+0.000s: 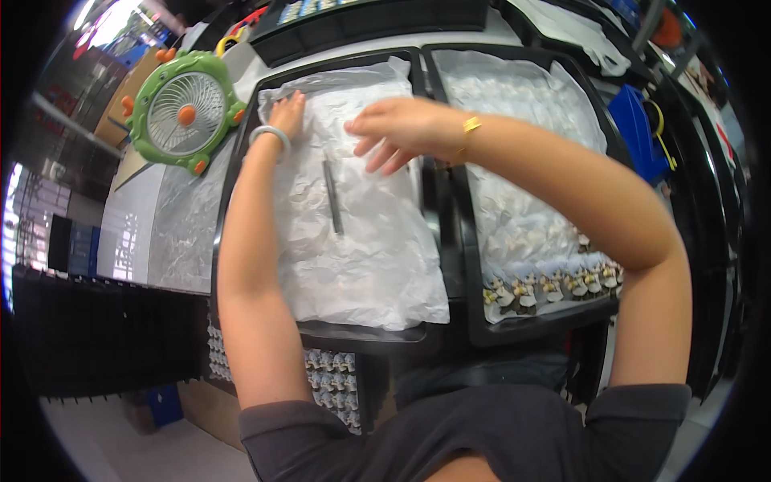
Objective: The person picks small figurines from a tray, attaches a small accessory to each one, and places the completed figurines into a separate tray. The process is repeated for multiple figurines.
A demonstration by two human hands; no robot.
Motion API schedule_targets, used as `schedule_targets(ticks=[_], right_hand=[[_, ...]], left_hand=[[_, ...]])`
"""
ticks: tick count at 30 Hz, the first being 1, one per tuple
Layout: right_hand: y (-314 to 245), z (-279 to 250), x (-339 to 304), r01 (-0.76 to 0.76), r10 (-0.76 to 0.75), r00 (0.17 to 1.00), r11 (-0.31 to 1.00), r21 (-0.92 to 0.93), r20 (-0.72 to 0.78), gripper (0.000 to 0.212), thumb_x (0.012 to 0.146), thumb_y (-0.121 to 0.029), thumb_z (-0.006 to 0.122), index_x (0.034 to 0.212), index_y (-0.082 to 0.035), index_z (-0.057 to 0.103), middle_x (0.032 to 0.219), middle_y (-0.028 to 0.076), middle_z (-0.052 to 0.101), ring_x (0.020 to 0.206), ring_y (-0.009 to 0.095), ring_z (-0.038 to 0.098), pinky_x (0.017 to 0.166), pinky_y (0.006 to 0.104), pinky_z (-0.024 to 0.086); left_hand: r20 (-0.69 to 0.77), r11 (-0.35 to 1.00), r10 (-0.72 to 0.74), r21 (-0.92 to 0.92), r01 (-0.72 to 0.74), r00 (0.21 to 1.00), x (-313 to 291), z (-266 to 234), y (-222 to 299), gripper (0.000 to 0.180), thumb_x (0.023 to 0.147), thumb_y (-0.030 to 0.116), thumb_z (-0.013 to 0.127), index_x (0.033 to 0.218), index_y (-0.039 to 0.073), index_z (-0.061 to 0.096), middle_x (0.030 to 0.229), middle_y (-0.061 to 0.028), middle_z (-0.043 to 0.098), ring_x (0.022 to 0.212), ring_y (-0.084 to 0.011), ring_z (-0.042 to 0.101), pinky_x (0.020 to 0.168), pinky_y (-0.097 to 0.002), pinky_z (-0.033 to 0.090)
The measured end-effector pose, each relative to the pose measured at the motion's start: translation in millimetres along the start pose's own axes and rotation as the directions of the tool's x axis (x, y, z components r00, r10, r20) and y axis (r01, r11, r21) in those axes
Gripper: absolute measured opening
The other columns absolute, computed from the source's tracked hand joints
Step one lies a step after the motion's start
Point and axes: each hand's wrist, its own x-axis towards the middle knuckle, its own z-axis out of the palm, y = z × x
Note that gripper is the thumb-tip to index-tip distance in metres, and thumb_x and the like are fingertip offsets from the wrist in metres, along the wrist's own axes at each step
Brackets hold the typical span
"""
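A crumpled white sheet lines the left black tray. On the sheet rests a thin dark stick, perhaps a pen or a tool handle. My left hand, with a pale bangle at the wrist, lies at the sheet's far left corner with fingers stretched out. Above the far part of the same sheet is my right hand, reaching across from the right, fingers apart and holding nothing. Several small painted figurines stand in a row along the near edge of the right tray.
White sheeting covers most of the right tray. A green toy-shaped fan stands at the left. Another black tray is at the back, a blue bin at the far right. More figurines sit below the table edge.
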Motion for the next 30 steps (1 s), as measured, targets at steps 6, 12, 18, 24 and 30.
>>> schedule_targets(ticks=[6,12,18,24,30], right_hand=[[-11.5,-96.2,-119.8,0.318,-0.309,0.923,0.948,0.004,-0.229,0.038,0.087,-0.033,0.047,0.11,-0.003,0.051,0.093,0.009,0.061,0.075,0.013,0.059,0.064,0.0219,0.047],[33.1,-163.5,-163.7,0.359,-0.208,0.819,0.913,0.195,-0.535,0.028,0.087,-0.027,0.048,0.101,-0.003,0.055,0.079,0.004,0.061,0.065,0.008,0.055,0.058,0.0179,0.043],[82.9,-147.3,-128.2,0.513,-0.459,0.65,0.853,-0.097,-0.606,0.018,0.085,-0.017,0.048,0.094,-0.005,0.058,0.069,0.0,0.057,0.059,0.004,0.049,0.055,0.0167,0.038],[83.9,-139.7,-131.5,0.596,-0.56,0.621,0.792,-0.134,-0.548,0.015,0.086,-0.014,0.047,0.092,-0.005,0.057,0.067,-0.001,0.054,0.058,0.004,0.048,0.055,0.0178,0.04],[77.4,-128.2,-135.4,0.664,-0.593,0.624,0.746,-0.055,-0.51,0.015,0.084,-0.016,0.051,0.086,-0.002,0.056,0.066,0.002,0.056,0.059,0.006,0.052,0.052,0.0213,0.041]], left_hand=[[-0.353,0.812,0.112,-0.506,-0.291,0.929,-37.1,-94.0,113.2,0.027,0.086,0.015,0.053,0.109,0.003,0.056,0.1,-0.0091,0.06,0.093,-0.0161,0.056,0.083,-0.0274,0.043],[-0.252,0.513,0.73,-0.412,-0.753,0.635,-120.6,-104.7,328.5,0.016,0.075,0.007,0.057,0.09,0.003,0.061,0.087,-0.0125,0.061,0.083,-0.0262,0.058,0.078,-0.034,0.044],[0.3,0.755,0.65,-0.359,-0.549,0.698,-129.7,-57.1,422.9,0.033,0.083,0.03,0.052,0.101,0.003,0.054,0.096,-0.0156,0.058,0.088,-0.0304,0.056,0.076,-0.0384,0.043],[0.185,0.688,0.654,-0.548,-0.476,0.734,-131.7,-53.9,385.8,0.033,0.085,0.022,0.051,0.111,0.002,0.048,0.103,-0.0151,0.054,0.087,-0.028,0.056,0.076,-0.0347,0.043],[0.263,-0.04,0.377,-0.953,0.299,0.888,-165.6,-113.1,315.6,0.04,0.088,0.018,0.04,0.125,0.006,0.034,0.116,-0.0163,0.047,0.085,-0.0194,0.055,0.074,-0.0294,0.045]])
